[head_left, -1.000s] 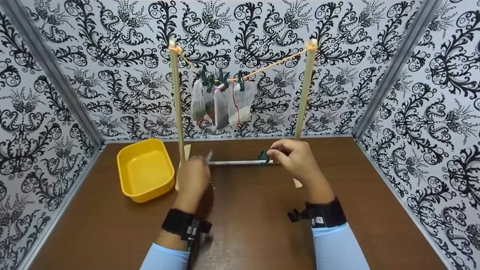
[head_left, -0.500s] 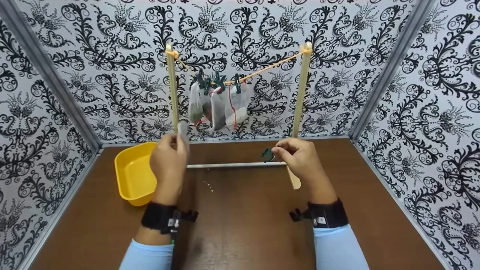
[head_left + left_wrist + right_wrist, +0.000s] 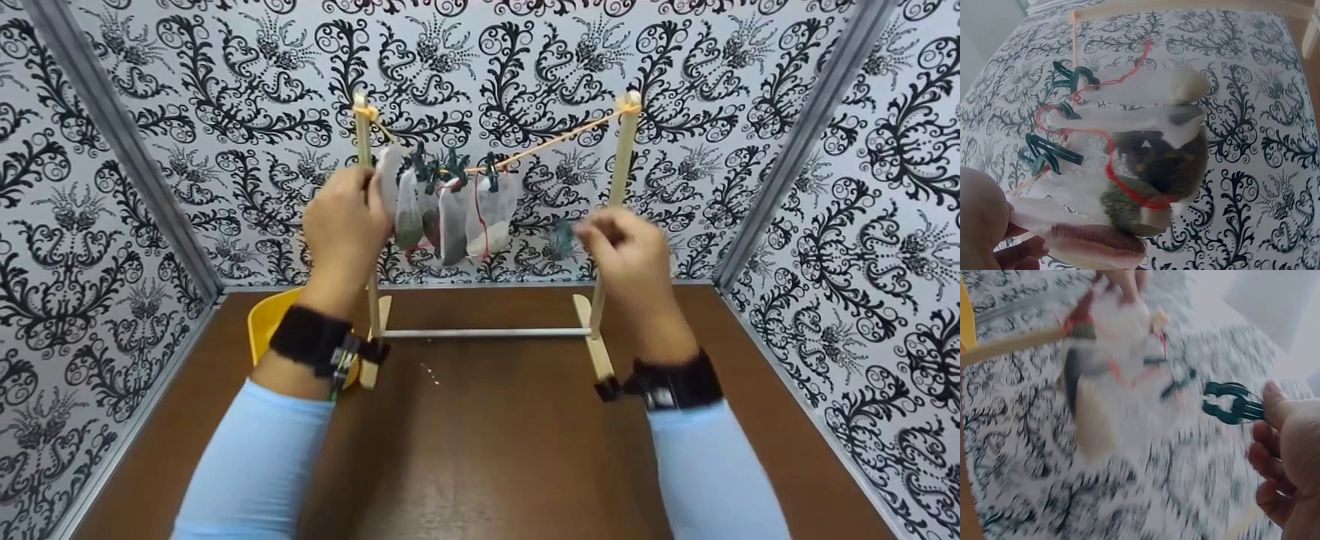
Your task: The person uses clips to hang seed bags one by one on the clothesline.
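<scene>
My left hand [image 3: 345, 225] pinches the top of a sheer white mesh pouch [image 3: 1095, 239] with reddish-brown contents, at the left end of an orange cord [image 3: 562, 139]. Between thumb and fingers of my right hand [image 3: 634, 244] is a dark green clothespin [image 3: 1233, 404], held in the air near the right post. Several similar pouches [image 3: 454, 225] hang from the sagging cord by green clothespins [image 3: 1050, 154]. They show green, dark and pale contents, and red strings dangle among them. My left hand's pouch overlaps the leftmost hanging pouch in the head view.
Two upright wooden posts [image 3: 621, 165] carry the cord, joined low down by a white rod [image 3: 487, 332]. Their flat wooden feet [image 3: 600, 358] stand on the brown table [image 3: 480, 450]. A yellow basin [image 3: 264, 319] is partly hidden behind my left forearm. Patterned panels enclose the back and sides.
Both hands have risen from low over the table to the height of the hanging pouches. The pouch came up with my left hand, the clothespin with my right.
</scene>
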Available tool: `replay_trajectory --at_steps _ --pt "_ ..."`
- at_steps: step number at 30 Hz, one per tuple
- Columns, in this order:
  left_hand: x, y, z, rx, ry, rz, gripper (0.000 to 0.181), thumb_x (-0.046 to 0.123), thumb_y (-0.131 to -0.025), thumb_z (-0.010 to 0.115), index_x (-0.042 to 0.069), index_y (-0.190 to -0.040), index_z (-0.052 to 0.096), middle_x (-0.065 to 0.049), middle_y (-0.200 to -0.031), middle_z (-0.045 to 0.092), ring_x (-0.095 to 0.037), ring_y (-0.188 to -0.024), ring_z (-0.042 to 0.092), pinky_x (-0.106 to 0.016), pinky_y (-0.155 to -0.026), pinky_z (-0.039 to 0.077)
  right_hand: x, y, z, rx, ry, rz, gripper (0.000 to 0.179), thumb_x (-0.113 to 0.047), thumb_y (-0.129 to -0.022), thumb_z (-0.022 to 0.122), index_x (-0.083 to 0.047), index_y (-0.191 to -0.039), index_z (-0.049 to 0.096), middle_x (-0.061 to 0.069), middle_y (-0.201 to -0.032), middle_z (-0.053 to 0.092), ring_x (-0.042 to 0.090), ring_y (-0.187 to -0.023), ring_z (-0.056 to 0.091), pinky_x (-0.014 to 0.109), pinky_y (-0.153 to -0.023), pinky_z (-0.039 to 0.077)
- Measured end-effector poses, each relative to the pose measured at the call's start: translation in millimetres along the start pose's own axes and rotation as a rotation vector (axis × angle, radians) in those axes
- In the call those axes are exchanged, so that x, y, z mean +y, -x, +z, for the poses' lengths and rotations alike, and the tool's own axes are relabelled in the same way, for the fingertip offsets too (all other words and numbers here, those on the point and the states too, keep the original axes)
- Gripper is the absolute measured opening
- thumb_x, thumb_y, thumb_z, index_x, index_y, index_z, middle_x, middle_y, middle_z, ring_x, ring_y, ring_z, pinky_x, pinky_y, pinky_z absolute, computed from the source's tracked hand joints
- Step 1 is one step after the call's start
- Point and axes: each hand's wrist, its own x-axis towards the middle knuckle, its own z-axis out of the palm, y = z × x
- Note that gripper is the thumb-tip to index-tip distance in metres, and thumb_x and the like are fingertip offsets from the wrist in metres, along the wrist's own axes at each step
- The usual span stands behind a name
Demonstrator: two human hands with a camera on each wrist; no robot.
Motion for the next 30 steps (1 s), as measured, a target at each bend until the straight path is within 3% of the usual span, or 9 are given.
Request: replay_trajectory --at_steps 4,8,12,17,23,30 --pt "5.7 -14.4 -1.2 -0.055 -0.048 0.000 0.021 0.019 -0.114 0.066 0.006 -0.125 0.078 -0.016 -0.118 0.082 -0.038 -0.095 0.079 -0.049 -0.083 0.068 -42.2 -56.1 30.3 -0.051 0.044 -0.122 0.023 -0.021 -0.106 0.080 0.002 -0.108 0.079 0.010 -0.099 0.078 0.018 -0.083 0.068 0.020 -0.073 0.059" --pt "6.3 -22.1 1.5 -0.105 -0.061 -0.019 0.016 0.014 -0.112 0.069 0.009 -0.125 0.078 -0.013 -0.115 0.082 -0.035 -0.094 0.078 -0.044 -0.081 0.068 -73.7 -107.9 70.5 -0.146 0.124 -0.138 0.027 -0.029 -0.108 0.076 -0.003 -0.112 0.078 0.007 -0.107 0.077 0.012 -0.097 0.067 0.022 -0.092 0.060" --pt "6.4 -24.4 6.6 -0.134 -0.057 -0.028 0.015 0.009 -0.111 0.069 0.012 -0.123 0.078 -0.010 -0.114 0.082 -0.033 -0.096 0.078 -0.042 -0.082 0.067 -89.7 -140.6 107.9 -0.233 0.276 -0.139 0.030 -0.035 -0.107 0.074 -0.006 -0.113 0.079 0.004 -0.106 0.074 0.011 -0.093 0.061 0.022 -0.090 0.056" --pt "8.1 -24.0 10.5 -0.164 -0.028 -0.043 0.016 0.006 -0.110 0.069 0.012 -0.122 0.078 -0.010 -0.116 0.082 -0.032 -0.100 0.079 -0.042 -0.087 0.068 -93.0 -156.7 139.3 -0.279 0.408 -0.117 0.029 -0.038 -0.105 0.077 -0.010 -0.110 0.081 0.004 -0.110 0.077 0.012 -0.093 0.062 0.024 -0.087 0.057" --pt "6.1 -25.8 7.0 -0.133 -0.031 -0.030 0.018 0.008 -0.113 0.065 0.013 -0.121 0.080 -0.010 -0.116 0.084 -0.030 -0.099 0.080 -0.041 -0.085 0.068 -95.0 -158.5 157.0 -0.320 0.404 -0.041 0.027 -0.041 -0.104 0.077 -0.015 -0.110 0.081 0.001 -0.110 0.079 0.012 -0.095 0.064 0.024 -0.087 0.058" --pt "1.0 -29.0 -0.8 -0.090 -0.045 0.003 0.022 0.005 -0.109 0.068 0.016 -0.122 0.083 -0.008 -0.117 0.085 -0.031 -0.101 0.082 -0.044 -0.088 0.068 -102.9 -161.6 165.6 -0.366 0.358 -0.032 0.024 -0.040 -0.103 0.079 -0.017 -0.107 0.083 -0.002 -0.109 0.080 0.011 -0.095 0.066 0.023 -0.087 0.057"
